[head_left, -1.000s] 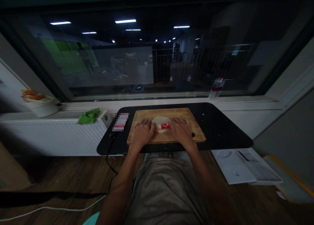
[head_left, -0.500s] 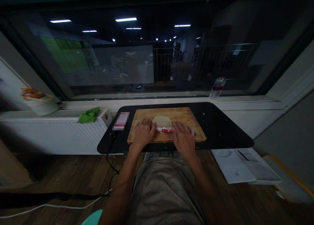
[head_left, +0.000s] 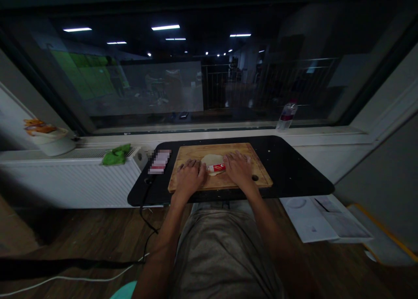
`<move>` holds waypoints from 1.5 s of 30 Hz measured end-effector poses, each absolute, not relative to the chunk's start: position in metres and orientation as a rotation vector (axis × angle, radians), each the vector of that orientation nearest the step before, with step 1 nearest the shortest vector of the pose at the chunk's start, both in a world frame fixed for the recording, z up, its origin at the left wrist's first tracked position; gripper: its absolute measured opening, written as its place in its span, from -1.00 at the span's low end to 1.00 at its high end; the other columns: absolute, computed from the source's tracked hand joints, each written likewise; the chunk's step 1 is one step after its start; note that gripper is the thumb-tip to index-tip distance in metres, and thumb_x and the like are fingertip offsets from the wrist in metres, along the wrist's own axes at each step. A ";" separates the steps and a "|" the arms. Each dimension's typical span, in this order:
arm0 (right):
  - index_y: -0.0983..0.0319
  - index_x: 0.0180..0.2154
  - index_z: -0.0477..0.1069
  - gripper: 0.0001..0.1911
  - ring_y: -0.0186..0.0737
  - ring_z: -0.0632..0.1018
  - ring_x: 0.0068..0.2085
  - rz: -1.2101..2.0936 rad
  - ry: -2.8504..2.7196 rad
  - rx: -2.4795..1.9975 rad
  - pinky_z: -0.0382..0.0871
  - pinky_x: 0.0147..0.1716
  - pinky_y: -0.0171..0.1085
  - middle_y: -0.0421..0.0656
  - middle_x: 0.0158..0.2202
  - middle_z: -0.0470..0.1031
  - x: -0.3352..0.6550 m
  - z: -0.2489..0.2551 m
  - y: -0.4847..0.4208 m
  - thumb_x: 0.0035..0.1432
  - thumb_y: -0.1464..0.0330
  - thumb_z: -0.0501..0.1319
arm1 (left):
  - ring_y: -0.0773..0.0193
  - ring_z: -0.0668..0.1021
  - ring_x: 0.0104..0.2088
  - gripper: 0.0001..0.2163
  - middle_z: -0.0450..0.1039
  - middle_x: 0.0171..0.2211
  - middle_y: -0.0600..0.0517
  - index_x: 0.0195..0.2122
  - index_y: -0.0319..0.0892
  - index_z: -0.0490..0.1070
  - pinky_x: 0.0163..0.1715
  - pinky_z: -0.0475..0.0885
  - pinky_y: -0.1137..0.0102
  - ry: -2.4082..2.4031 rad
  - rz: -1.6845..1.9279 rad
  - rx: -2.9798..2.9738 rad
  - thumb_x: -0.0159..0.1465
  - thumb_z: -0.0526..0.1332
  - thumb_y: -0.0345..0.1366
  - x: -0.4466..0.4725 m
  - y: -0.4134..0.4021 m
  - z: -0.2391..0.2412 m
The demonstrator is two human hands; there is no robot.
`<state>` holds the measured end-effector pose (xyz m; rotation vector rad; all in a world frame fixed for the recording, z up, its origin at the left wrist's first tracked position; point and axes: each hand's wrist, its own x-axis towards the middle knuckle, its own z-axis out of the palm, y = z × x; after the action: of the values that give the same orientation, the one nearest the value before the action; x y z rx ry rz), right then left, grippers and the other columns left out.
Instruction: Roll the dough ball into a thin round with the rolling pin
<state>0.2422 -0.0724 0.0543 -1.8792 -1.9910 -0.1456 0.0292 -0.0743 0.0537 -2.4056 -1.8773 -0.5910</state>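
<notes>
A wooden cutting board point(head_left: 257, 159) lies on a black table point(head_left: 294, 168). A flat pale round of dough point(head_left: 210, 159) rests on the board. Across the dough lies a red and white cylinder point(head_left: 216, 168), used like a rolling pin. My left hand point(head_left: 188, 178) lies flat on its left end, fingers stretched out. My right hand point(head_left: 239, 169) lies flat on its right end, fingers stretched out as well. Both palms press down on the cylinder.
A blurred small object point(head_left: 159, 161) lies on the table left of the board. A green cloth point(head_left: 116, 155) sits on the radiator, a white bowl point(head_left: 50, 141) further left. A plastic bottle point(head_left: 286, 115) stands on the window sill. Papers point(head_left: 323, 225) lie on the floor at right.
The cylinder rolled toward me over the dough half a second ago, then away from me again. Both hands moved with it.
</notes>
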 end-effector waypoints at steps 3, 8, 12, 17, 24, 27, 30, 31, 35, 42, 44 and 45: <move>0.16 0.20 0.69 -0.41 0.13 0.45 0.51 -0.146 -1.987 -1.872 0.14 0.50 0.17 0.04 0.38 0.66 0.240 0.058 -0.068 0.76 0.23 -0.13 | -0.04 0.65 0.31 -0.59 0.72 0.25 -0.16 0.19 -0.09 0.68 0.34 0.48 0.10 -1.896 -0.581 -2.398 0.72 0.01 -0.14 0.029 -0.073 0.054; 0.17 0.26 0.67 -0.41 0.16 0.44 0.53 -0.147 -1.923 -1.843 0.07 0.54 0.22 0.06 0.37 0.68 0.241 0.050 -0.083 0.76 0.22 -0.13 | 0.01 0.67 0.29 -0.62 0.72 0.25 -0.14 0.17 -0.08 0.67 0.29 0.50 0.18 -1.877 -0.565 -2.413 0.72 0.03 -0.16 0.028 -0.072 0.054; 0.17 0.37 0.61 -0.40 0.18 0.41 0.57 -0.150 -1.892 -1.819 0.06 0.55 0.25 0.07 0.41 0.65 0.243 0.040 -0.105 0.74 0.24 -0.13 | 0.02 0.68 0.27 -0.63 0.73 0.20 -0.14 0.12 -0.10 0.66 0.30 0.48 0.20 -1.865 -0.568 -2.447 0.73 0.04 -0.16 0.027 -0.071 0.055; 0.16 0.43 0.57 -0.42 0.17 0.42 0.58 -0.180 -1.867 -1.826 -0.03 0.60 0.26 0.05 0.45 0.61 0.244 0.031 -0.118 0.74 0.23 -0.10 | 0.03 0.64 0.28 -0.62 0.72 0.19 -0.13 0.10 -0.09 0.66 0.31 0.48 0.20 -1.820 -0.586 -2.471 0.73 0.03 -0.14 0.026 -0.068 0.053; 0.18 0.34 0.64 -0.42 0.16 0.40 0.59 -0.137 -1.939 -1.837 -0.05 0.61 0.25 0.04 0.40 0.66 0.248 0.043 -0.093 0.76 0.23 -0.11 | 0.03 0.63 0.30 -0.61 0.71 0.24 -0.12 0.12 -0.08 0.68 0.33 0.47 0.18 -1.829 -0.627 -2.470 0.73 0.01 -0.16 0.026 -0.071 0.049; 0.17 0.24 0.69 -0.42 0.15 0.41 0.57 -0.116 -1.965 -1.858 0.01 0.59 0.25 0.05 0.36 0.69 0.247 0.052 -0.076 0.76 0.24 -0.11 | 0.02 0.61 0.35 -0.61 0.71 0.26 -0.12 0.14 -0.08 0.67 0.34 0.47 0.17 -1.844 -0.608 -2.444 0.74 0.02 -0.15 0.026 -0.074 0.050; 0.16 0.19 0.71 -0.41 0.13 0.44 0.55 -0.111 -1.979 -1.866 0.05 0.58 0.24 0.03 0.34 0.71 0.245 0.058 -0.064 0.75 0.26 -0.12 | 0.00 0.62 0.35 -0.62 0.72 0.25 -0.12 0.15 -0.08 0.67 0.32 0.48 0.16 -1.878 -0.588 -2.424 0.74 0.02 -0.15 0.028 -0.076 0.052; 0.16 0.17 0.71 -0.41 0.12 0.45 0.54 -0.111 -1.983 -1.866 0.05 0.58 0.24 0.03 0.33 0.71 0.244 0.059 -0.062 0.75 0.26 -0.12 | 0.00 0.62 0.34 -0.62 0.72 0.25 -0.13 0.15 -0.08 0.67 0.32 0.49 0.15 -1.885 -0.584 -2.422 0.74 0.03 -0.15 0.028 -0.076 0.053; 0.17 0.20 0.70 -0.42 0.13 0.47 0.53 -0.114 -1.942 -1.868 0.00 0.59 0.26 0.02 0.36 0.69 0.242 0.056 -0.069 0.75 0.26 -0.12 | 0.00 0.63 0.33 -0.64 0.72 0.24 -0.12 0.13 -0.07 0.67 0.31 0.50 0.16 -1.886 -0.584 -2.419 0.73 0.04 -0.15 0.028 -0.076 0.053; 0.17 0.26 0.68 -0.41 0.16 0.45 0.55 -0.141 -1.849 -1.802 -0.01 0.59 0.25 0.05 0.36 0.69 0.247 0.035 -0.103 0.74 0.23 -0.12 | -0.02 0.64 0.28 -0.64 0.73 0.16 -0.14 0.09 -0.09 0.68 0.31 0.51 0.17 -1.823 -0.638 -2.455 0.72 0.07 -0.13 0.025 -0.070 0.047; 0.18 0.27 0.67 -0.43 0.16 0.45 0.55 -0.150 -1.830 -1.799 0.00 0.59 0.26 0.05 0.37 0.69 0.248 0.031 -0.108 0.74 0.22 -0.10 | -0.03 0.64 0.27 -0.65 0.73 0.15 -0.14 0.06 -0.10 0.69 0.30 0.51 0.17 -1.800 -0.655 -2.454 0.72 0.09 -0.14 0.025 -0.069 0.046; 0.18 0.28 0.66 -0.44 0.16 0.46 0.55 -0.155 -1.820 -1.801 0.00 0.59 0.26 0.05 0.37 0.68 0.248 0.029 -0.109 0.74 0.22 -0.09 | -0.03 0.65 0.26 -0.65 0.73 0.14 -0.15 0.04 -0.11 0.69 0.29 0.52 0.17 -1.792 -0.662 -2.455 0.72 0.09 -0.15 0.025 -0.068 0.046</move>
<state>0.2480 -0.1093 0.0292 -1.8006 -1.8196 -0.1553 0.0250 -0.0683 0.0459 -2.4547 -1.7923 -0.6617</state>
